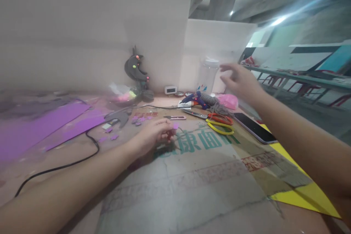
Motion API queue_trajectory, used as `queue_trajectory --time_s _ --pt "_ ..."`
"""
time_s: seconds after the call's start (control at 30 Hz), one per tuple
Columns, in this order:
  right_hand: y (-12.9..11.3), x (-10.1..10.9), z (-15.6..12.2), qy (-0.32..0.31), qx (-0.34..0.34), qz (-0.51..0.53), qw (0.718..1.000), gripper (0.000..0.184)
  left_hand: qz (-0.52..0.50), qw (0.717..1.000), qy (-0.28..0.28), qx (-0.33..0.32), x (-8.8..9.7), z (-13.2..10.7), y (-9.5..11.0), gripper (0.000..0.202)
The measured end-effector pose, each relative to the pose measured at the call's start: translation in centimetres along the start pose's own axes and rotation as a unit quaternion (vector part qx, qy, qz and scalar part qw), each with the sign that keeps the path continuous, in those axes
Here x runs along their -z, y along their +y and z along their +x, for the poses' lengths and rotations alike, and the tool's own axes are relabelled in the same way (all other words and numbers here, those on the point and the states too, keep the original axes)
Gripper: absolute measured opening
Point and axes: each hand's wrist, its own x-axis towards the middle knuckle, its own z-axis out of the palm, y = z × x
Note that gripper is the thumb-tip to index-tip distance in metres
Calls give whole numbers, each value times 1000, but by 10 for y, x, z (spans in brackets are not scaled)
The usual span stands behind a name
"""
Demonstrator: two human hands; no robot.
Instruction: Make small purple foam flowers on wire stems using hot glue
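Observation:
Low over the printed sheet, my left hand (157,133) pinches a small purple piece (175,126) between thumb and fingertips. A thin grey strand (181,130) curves away from it. My right hand (238,80) is raised beside a clear bottle (207,76), its fingers bent and apart, slightly blurred, with nothing visible in them. Just beyond my left hand lie small thread snips (175,117). Scissors with red and yellow handles (219,123) rest to its right, near grey yarn (215,104) and a blue glue gun (196,98).
Purple sheets (65,126) and small purple cutouts (113,137) lie at left, with a black cable (63,167) running past them. A grey crescent ornament (134,67) stands at the back beside a small white clock (170,90). A phone (255,128) and yellow sheet (304,197) lie right.

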Motion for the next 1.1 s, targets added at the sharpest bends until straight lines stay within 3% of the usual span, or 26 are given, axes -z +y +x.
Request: queue_trajectory --time_s 0.07,0.13,0.17,0.27,0.5,0.73,0.97,1.1 --pt "-31 -14 -30 -11 236 8 972 22 -32 999 2 18 -4 -2 0 18" --pt "-61 -26 -57 -65 467 -11 882 22 -41 999 3 11 -6 -4 1 18" --pt "-72 -31 -68 -89 548 -20 831 24 -42 999 2 5 -6 -5 2 18" --pt "-89 -45 -87 -112 619 -12 778 27 -48 999 -1 -1 -3 -5 5 18" --pt "-77 -66 -95 -82 595 2 799 25 -51 999 7 16 -2 -3 4 15" --pt "-77 -64 -108 -75 570 83 814 16 -62 997 9 51 -6 -3 -2 17" --pt "-67 -75 -112 -40 417 174 891 30 -62 997 17 44 -1 -3 -2 13" --pt "-67 -77 -111 -55 443 138 884 27 -67 996 10 58 -3 -3 -4 14"
